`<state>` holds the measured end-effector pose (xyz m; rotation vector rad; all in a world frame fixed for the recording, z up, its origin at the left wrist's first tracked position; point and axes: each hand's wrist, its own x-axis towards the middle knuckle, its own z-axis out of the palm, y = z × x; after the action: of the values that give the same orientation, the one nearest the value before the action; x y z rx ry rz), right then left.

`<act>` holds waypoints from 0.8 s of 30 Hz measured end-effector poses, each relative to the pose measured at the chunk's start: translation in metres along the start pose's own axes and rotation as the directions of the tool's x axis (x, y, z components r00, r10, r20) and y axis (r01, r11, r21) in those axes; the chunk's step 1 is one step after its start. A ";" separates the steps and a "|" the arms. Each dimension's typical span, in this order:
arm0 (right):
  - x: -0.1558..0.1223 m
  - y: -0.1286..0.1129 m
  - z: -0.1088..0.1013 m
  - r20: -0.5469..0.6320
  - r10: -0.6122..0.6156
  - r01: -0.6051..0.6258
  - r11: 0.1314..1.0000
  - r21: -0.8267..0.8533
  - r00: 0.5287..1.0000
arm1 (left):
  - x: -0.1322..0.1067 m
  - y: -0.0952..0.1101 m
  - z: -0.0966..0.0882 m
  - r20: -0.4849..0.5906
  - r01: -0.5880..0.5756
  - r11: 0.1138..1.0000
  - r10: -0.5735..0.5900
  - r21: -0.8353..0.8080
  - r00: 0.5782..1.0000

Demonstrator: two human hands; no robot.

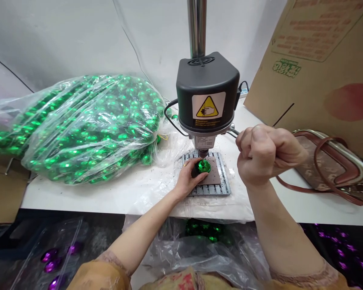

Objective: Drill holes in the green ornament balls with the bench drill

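Observation:
My left hand (190, 176) grips a shiny green ball (204, 166) from its left side, thumb in front and fingers behind. The ball sits on a brownish pad (215, 177) over the slotted metal base (226, 187) of a small bench drill press (207, 88). Directly above, the chuck (203, 153) is lowered, with its bit at the top of the ball; I cannot tell how deep it goes. Closed in a fist, my right hand (260, 155) is raised at the machine's right side, round the end of the feed lever (233, 131), whose grip is hidden.
A big clear bag of green balls (93, 125) fills the table's left. On the right are a brown handbag (323, 161) and a large cardboard box (314, 60). More green balls (204, 229) lie in plastic below the table edge, with purple balls (53, 264) at lower left.

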<state>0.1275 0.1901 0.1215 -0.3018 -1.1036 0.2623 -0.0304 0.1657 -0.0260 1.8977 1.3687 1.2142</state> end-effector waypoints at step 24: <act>-0.025 0.015 -0.015 0.044 -0.180 0.180 0.984 -0.008 0.983 | -0.002 -0.003 0.001 -0.007 -0.001 1.000 0.001 0.011 1.000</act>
<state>0.1299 0.1932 0.0889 -0.2057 -1.1674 0.1018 -0.0314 0.1654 -0.0298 1.9030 1.3809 1.2174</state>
